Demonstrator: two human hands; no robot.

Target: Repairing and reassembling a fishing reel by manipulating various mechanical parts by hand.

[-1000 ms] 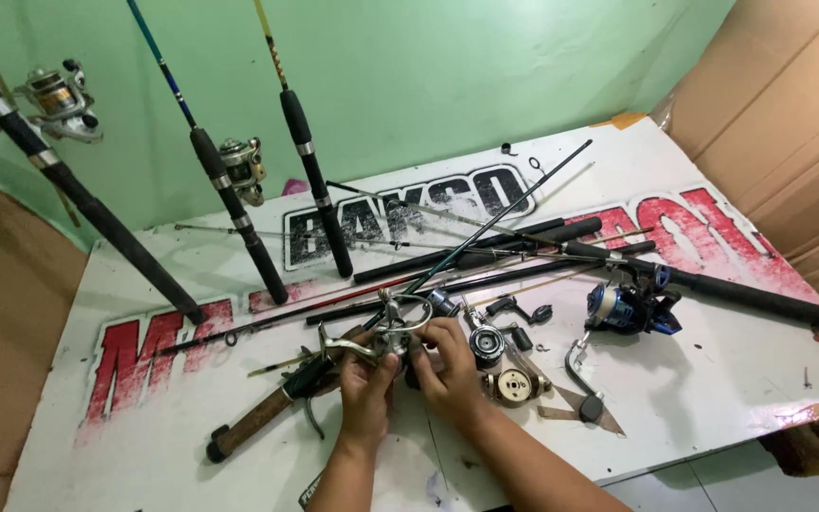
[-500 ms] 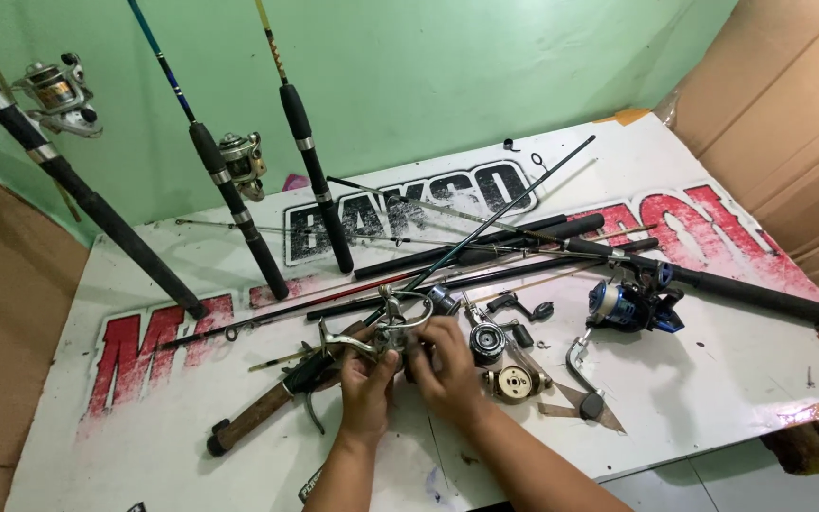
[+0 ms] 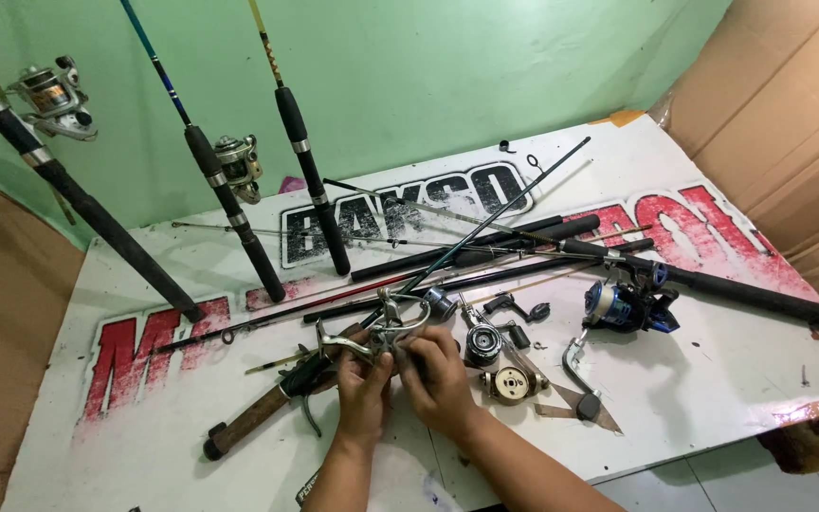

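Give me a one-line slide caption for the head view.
Both hands, left and right, hold a silver reel over a white board strewn with rods and reel parts.

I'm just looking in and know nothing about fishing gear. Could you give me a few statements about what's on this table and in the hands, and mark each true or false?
1. Both hands, the left hand and the right hand, are on the silver reel. True.
2. The blue reel is held in the right hand. False: it lies on the white table, apart from both hands.
3. Three rods lean against the green wall. True.
4. The wall is red. False: it is green; the red is lettering on the table.
5. A crank handle lies below the blue reel. True.
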